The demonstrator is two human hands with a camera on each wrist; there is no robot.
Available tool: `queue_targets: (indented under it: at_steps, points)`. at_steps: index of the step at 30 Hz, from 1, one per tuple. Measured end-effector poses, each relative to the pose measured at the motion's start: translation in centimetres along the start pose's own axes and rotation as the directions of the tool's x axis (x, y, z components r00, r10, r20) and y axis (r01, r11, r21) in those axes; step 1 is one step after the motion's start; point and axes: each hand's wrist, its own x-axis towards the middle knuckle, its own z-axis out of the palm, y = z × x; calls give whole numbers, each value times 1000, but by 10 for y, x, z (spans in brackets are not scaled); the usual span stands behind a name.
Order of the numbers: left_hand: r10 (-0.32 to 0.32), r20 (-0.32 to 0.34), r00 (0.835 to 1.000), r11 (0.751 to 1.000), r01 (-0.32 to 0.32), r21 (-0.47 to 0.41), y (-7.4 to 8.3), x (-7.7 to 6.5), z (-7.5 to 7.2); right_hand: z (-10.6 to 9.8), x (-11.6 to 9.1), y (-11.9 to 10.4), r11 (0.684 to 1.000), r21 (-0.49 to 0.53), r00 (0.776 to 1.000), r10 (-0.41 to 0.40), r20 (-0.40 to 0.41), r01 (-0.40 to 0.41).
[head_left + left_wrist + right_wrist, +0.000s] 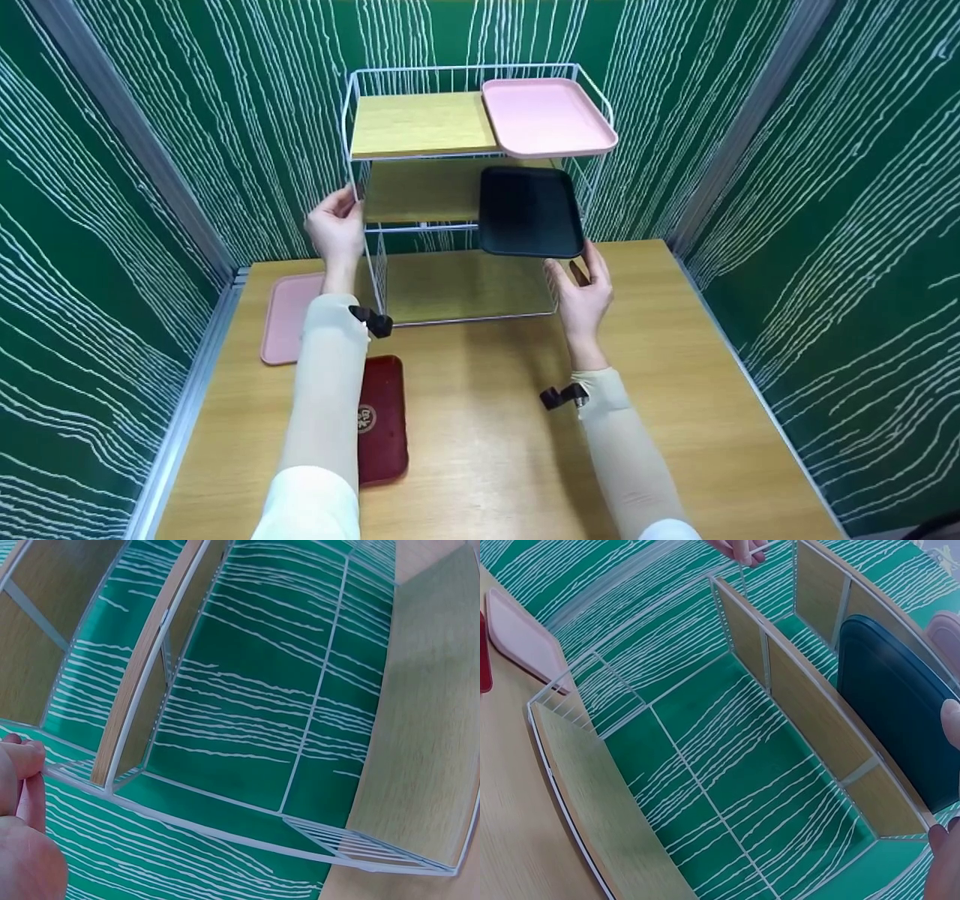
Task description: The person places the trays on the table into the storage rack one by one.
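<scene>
My left hand [335,229] pinches the white wire frame of a three-tier shelf rack [427,120] at its left side. In the left wrist view, that thumb and fingers [28,757] meet at the rail near the middle shelf. A dark tray [531,210] with rounded corners overlaps the right part of the middle shelf. My right hand [586,300] holds it by the front right corner. The right wrist view shows the dark tray [900,712] close over the shelf board, thumb against it. A pink tray [551,116] lies on the right of the top shelf.
Another pink tray [289,319] lies on the wooden table [480,420] left of the rack, partly behind my left arm. A dark red tray [386,435] with a round emblem lies nearer, also partly covered. Green walls with white lines stand around the table.
</scene>
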Motion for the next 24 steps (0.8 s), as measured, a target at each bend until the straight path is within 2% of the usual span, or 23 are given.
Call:
queue_targets:
  at_steps: [8,19,24]
  points:
    - [-7,19,1000,1000,7,-7,0,1,-2,9,-7,-35,998,2,998,60,0,-60]
    - [80,-6,997,997,-80,-3,-2,0,1,8,5,-36,997,5,997,78,26,-78]
    - [44,-6,999,999,-44,3,-2,0,2,10,13,-34,995,-6,994,101,46,-101]
